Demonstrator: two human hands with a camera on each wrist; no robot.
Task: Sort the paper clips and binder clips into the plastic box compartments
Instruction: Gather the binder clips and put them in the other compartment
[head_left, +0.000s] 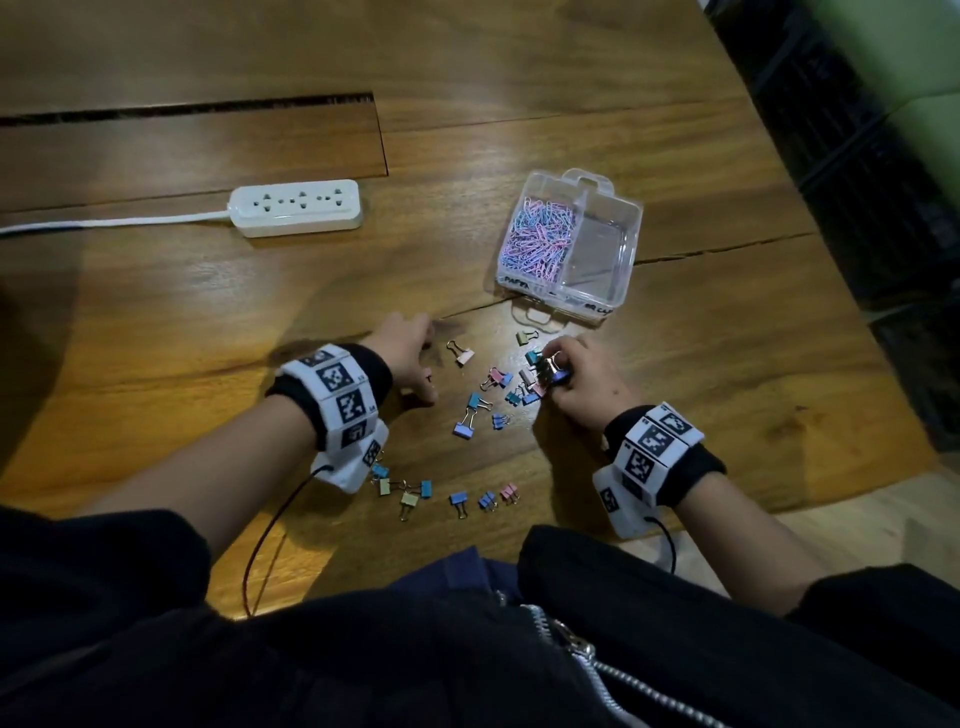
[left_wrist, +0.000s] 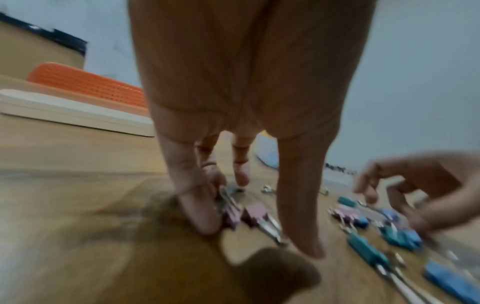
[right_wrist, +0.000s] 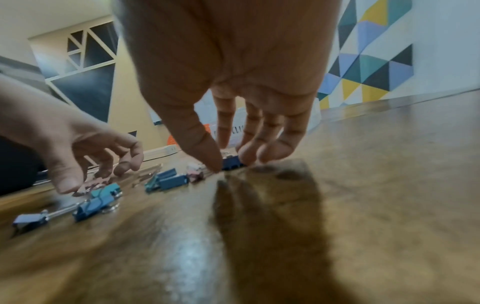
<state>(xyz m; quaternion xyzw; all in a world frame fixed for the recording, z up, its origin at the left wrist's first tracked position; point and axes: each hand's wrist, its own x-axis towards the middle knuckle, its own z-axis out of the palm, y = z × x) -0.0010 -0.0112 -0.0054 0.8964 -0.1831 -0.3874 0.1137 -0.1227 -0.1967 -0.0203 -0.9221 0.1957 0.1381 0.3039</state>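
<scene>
Left hand (head_left: 410, 358) low over the table (head_left: 156, 322), left of the scatter. The left wrist view is blurred but seems to show fingers (left_wrist: 200, 214) pressed against a pink binder clip (left_wrist: 255, 214) on the wood; whether they grip it, cannot tell.

Loose binder clips (head_left: 470, 415) lie mid-table toward the near edge, a second row (head_left: 410, 500) closer to the person. No common heading: wire handles point every way, long axes mixed.

Right hand (head_left: 576, 382) curled down on a bunch of clips (head_left: 545, 369); in the right wrist view thumb and fingertips (right_wrist: 249, 154) pinch a dark blue clip (right_wrist: 232, 163) lying flat on the table.

Plastic box (head_left: 623, 270) sits open toward the right far side, long axis running near edge to far edge, slightly tilted, lid clasp at the near end. Left compartment full of pink and blue paper clips (head_left: 537, 239). Right compartment (head_left: 597, 249) looks empty.

Judgement: paper clips appear done, no loose ones spotted. Binder clips all still out, roughly 20, so about half the job is left.
</scene>
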